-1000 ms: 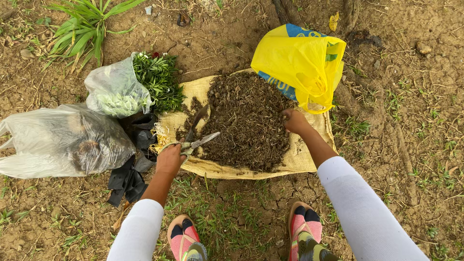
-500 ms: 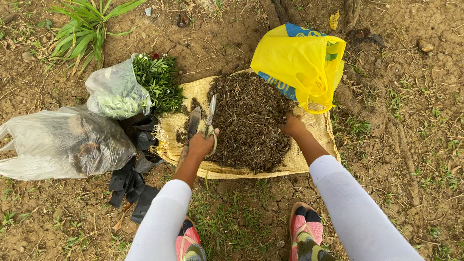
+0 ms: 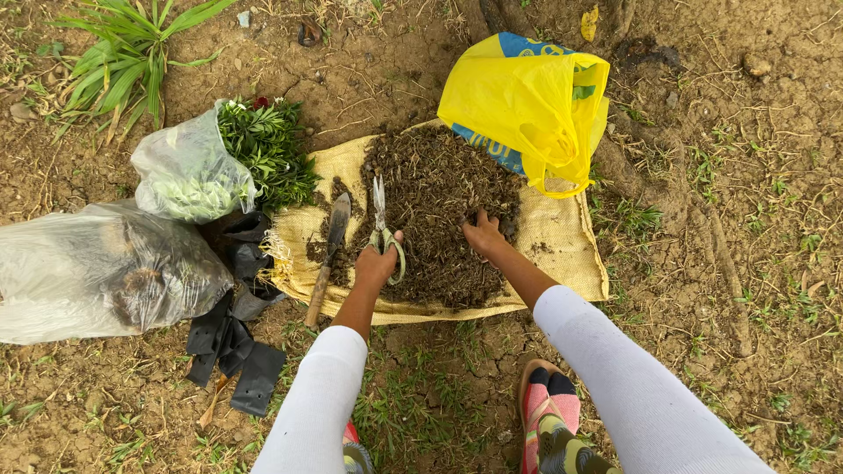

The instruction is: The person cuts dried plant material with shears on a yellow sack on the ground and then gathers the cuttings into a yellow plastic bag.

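Two hands over soil pile [image 3: 439, 211] | left hand [image 3: 376, 263] grips scissors [image 3: 381, 219] at pile's left edge | right hand [image 3: 485, 235] open, fingers pressing into pile's middle | step: working the soil; next move needs blades kept clear of fingers

Both white-sleeved arms reach forward and down, left hand [image 3: 376, 263] closed in a grip, right hand [image 3: 485, 235] spread flat, fingers down.

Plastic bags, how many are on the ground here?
3: a yellow bag behind the soil, a small clear bag of green plants, a large clear bag far left. None seems hidden.
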